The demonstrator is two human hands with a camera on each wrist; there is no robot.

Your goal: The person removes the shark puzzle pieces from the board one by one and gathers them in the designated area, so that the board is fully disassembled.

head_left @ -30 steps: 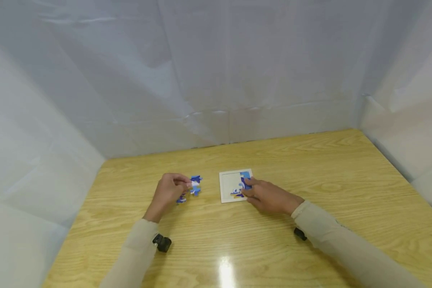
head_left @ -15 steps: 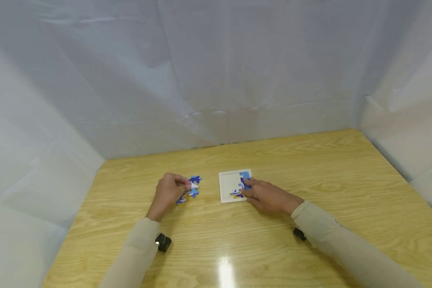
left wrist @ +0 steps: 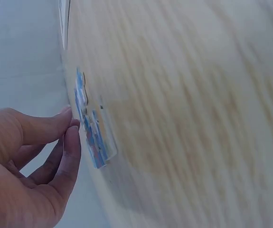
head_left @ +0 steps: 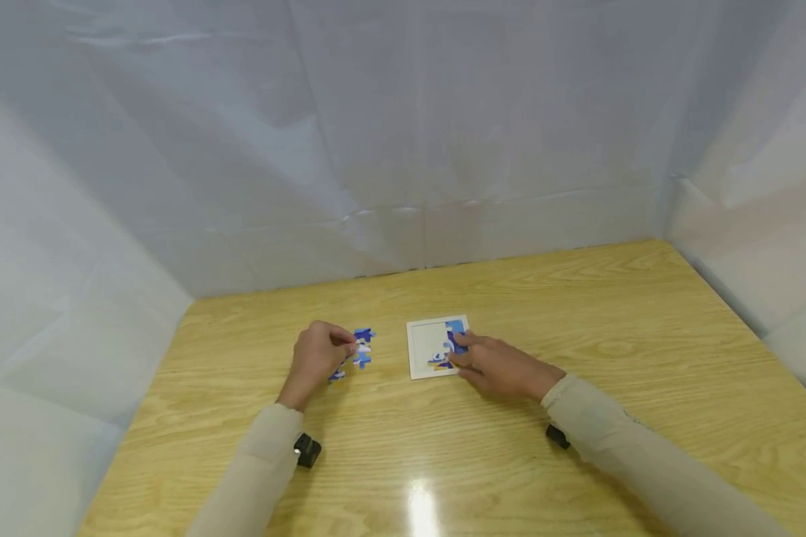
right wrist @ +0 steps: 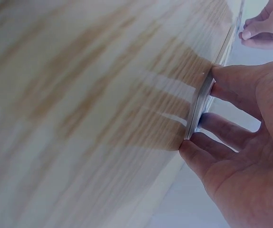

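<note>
A white puzzle tray [head_left: 425, 344] lies mid-table with blue pieces [head_left: 454, 328] fitted along its right side. My right hand [head_left: 458, 350] rests on that side, its fairly straight fingers touching the tray's edge [right wrist: 199, 102] and the fitted pieces. To the left lies a small cluster of loose blue-and-white puzzle pieces [head_left: 363, 349], with one more piece [head_left: 336, 375] nearer me. My left hand [head_left: 348, 347] sits at the cluster, where its thumb and forefinger [left wrist: 72, 135] pinch the edge of a piece [left wrist: 89, 133].
The wooden table [head_left: 578, 313] is walled by white sheeting [head_left: 403, 149] at the back and on both sides. A black wrist camera [head_left: 307, 450] sits under my left sleeve, and another [head_left: 556, 436] under my right one. Glare [head_left: 422, 507] marks the near table.
My left hand has drawn slightly left and towards me, keeping its pinch at the loose pieces. The right hand stays on the tray.
</note>
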